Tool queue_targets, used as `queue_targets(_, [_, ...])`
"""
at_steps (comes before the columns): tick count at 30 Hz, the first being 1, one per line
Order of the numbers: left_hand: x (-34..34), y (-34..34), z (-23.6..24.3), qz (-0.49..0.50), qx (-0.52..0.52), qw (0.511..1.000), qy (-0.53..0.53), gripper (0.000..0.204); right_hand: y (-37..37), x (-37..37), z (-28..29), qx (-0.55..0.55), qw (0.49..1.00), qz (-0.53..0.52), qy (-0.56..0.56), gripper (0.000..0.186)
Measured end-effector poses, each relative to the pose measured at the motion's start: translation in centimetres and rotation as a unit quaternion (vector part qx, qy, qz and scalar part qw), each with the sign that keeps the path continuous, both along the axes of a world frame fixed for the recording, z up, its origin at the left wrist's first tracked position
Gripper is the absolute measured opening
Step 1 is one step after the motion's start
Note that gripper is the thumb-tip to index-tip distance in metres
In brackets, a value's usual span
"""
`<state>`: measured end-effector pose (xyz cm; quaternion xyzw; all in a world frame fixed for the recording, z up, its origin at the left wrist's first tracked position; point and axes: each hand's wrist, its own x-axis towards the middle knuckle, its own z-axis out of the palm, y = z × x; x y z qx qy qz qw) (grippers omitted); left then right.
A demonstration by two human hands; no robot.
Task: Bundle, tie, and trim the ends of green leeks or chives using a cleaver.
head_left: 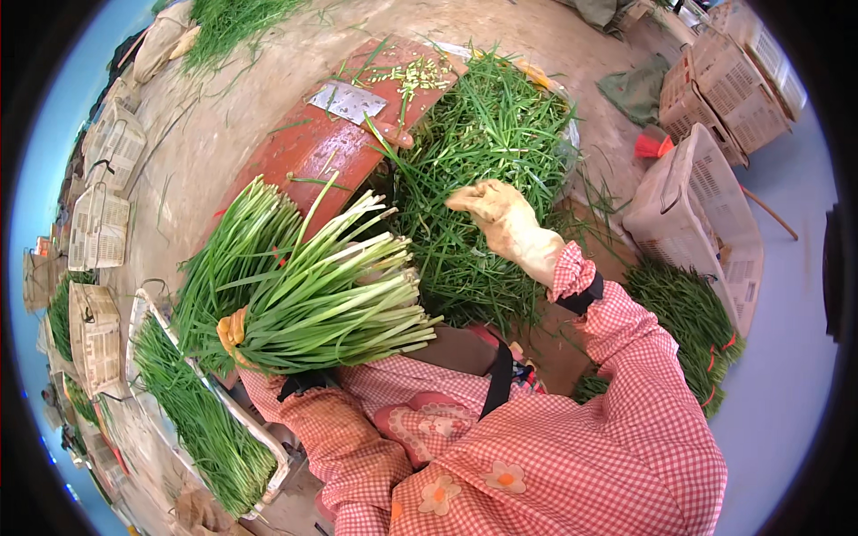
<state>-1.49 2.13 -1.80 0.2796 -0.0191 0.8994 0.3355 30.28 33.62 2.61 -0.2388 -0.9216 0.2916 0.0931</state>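
Dusty, pale concrete floor (268,98) fills most of the background in the head view, bending round at the rim, with a smooth bluish stretch of ground (786,268) off to the right. Bits of green leaf are scattered around, and a heap of greens (237,27) lies at the upper left of the frame.

Upper centre has a worn red board (299,147) with a cleaver (349,102) lying flat on it, plus a scatter of chopped pale stalk ends (418,73) near its top edge. Right next to that is a big messy pile of loose green leaves (487,116).

Now the hands, both gloved. Left hand (232,330), left of centre, is wrapped around a thick bunch of long green stalks (335,308), pale ends fanned out to the right. Another green bunch (234,223) sits just behind it. Right hand (509,228) is over the loose pile with its fingers bent; can't tell if it's pinching anything.

Lower left there's a white crate (284,466) full of greens, more pale crates (100,228) along the left edge, a tilted white crate (702,201) on the right, and red-banded green bundles (684,330) below that.
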Motion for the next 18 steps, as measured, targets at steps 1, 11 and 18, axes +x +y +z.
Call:
queue_targets(1, [0.6,-0.1,0.6,0.006,0.005,1.0,0.009,0.024,-1.5,-1.2,1.9,-0.143,0.944,-0.041,0.293,0.034])
queue_targets(11, [-1.6,-1.2,-1.8,-0.021,0.076,0.997,0.022,0.016,-5.3,-7.4,7.6,0.021,0.969,0.235,0.081,0.059])
queue_targets(18, [-2.0,-0.3,-1.7,-0.038,0.1,0.993,0.043,0.019,-7.0,-8.9,8.3,-0.362,0.923,0.119,0.06,0.024])
